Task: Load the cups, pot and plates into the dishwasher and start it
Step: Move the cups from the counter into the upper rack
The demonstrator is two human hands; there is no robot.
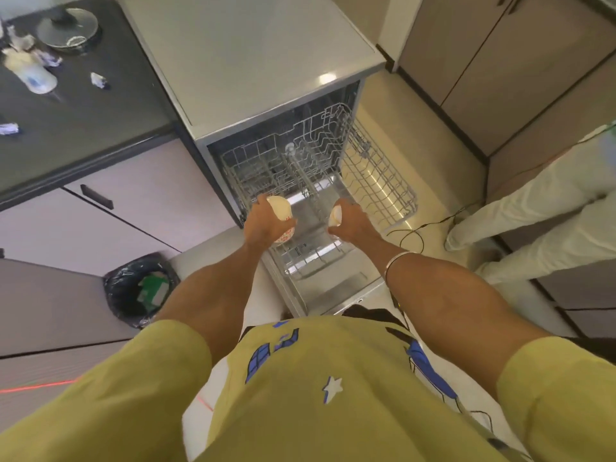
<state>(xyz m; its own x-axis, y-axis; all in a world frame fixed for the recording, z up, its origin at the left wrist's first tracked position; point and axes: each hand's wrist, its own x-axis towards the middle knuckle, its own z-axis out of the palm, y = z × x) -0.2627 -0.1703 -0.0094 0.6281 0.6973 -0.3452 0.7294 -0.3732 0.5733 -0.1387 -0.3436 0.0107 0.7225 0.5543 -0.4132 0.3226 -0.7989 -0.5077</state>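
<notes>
Cups [281,213] held, one in each hand's grip, above rack [300,168].

Nothing here can be read by you. The cup [282,217] your left hand [263,221] grips carries red print, too blurred to make out; the blue marks on your yellow shirt [333,378] form no legible letters.

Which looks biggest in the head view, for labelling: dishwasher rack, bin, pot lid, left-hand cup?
1. Dishwasher rack
2. Bin
3. Pot lid, though it sits farther away, so unsure
4. Left-hand cup
</notes>
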